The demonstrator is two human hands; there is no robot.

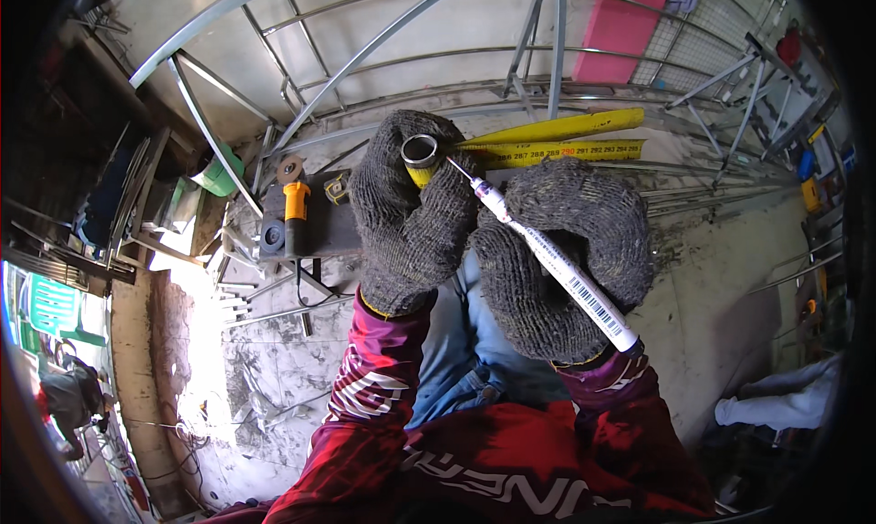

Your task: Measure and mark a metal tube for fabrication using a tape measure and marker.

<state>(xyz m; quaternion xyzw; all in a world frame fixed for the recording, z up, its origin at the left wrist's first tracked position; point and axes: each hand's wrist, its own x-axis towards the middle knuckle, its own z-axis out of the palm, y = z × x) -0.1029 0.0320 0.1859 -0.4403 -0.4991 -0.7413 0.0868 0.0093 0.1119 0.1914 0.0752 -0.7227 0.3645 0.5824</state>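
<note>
A short metal pipe piece sits just above the centre of the frame, its open round end turned up toward the camera, with a yellow folding ruler running from it toward the upper right. The left hand, in a grey knit glove, is clamped around the pipe piece and the near end of the ruler. The right hand, gloved alike, is closed on a white marker pen. The pen's long axis slants from lower right up to upper left, and its fine tip touches, or all but touches, the rim of the pipe on its right side. So the pipe lies up and left of the right hand, and the left hand is the nearer one, already on it. Left of the hands an orange-handled angle grinder rests on a dark tabletop. Curved steel bars cross the upper frame above a dusty concrete floor.
</note>
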